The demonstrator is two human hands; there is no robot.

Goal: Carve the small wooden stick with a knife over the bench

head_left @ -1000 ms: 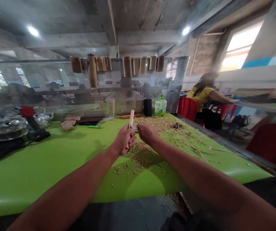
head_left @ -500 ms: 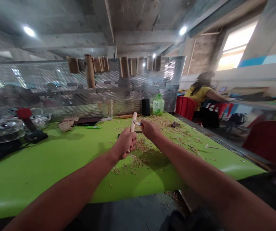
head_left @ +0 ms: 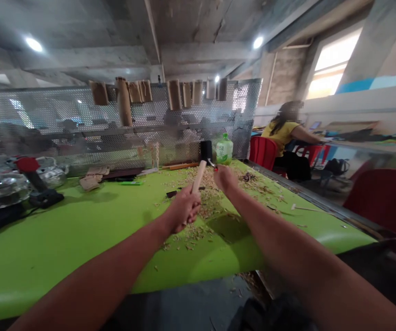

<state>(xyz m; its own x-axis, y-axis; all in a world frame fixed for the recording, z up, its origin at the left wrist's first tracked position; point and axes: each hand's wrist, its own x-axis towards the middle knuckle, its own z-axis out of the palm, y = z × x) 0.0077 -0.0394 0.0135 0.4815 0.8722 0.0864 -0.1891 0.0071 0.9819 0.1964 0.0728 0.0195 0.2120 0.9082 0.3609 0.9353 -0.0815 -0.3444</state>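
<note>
Change: the right hand (head_left: 227,180) has pulled away from the wooden stick (head_left: 199,174). Half a second ago its blade tool (head_left: 211,163) lay against the stick near the upper end; now the metal part is just beyond that end, on the right. The frame is soft there, so a light touch at the tip can't be fully ruled out, but it looks apart. The stick also leans more to the right now.

Left hand (head_left: 185,208): fingers curled tight round the lower part of the stick, upper length sticking out past the thumb side, a bit of the lower end below the fist. Right hand: fingers closed on the tool's handle, only a speck of red showing at the knuckles.

For the work in hand: reads as whittling, at the end of a stroke or between strokes, so likely no wood coming off right now. Stick stays firmly held.

Around the fingers: wood shavings (head_left: 209,209) under and between both hands, thicker beyond the right fingers. A dark flat piece (head_left: 171,194), mostly hidden behind the left hand half a second ago, now shows just past the left knuckles. Green bottle (head_left: 224,149) and black box (head_left: 206,151) stand beyond the right fingers, untouched.
</note>
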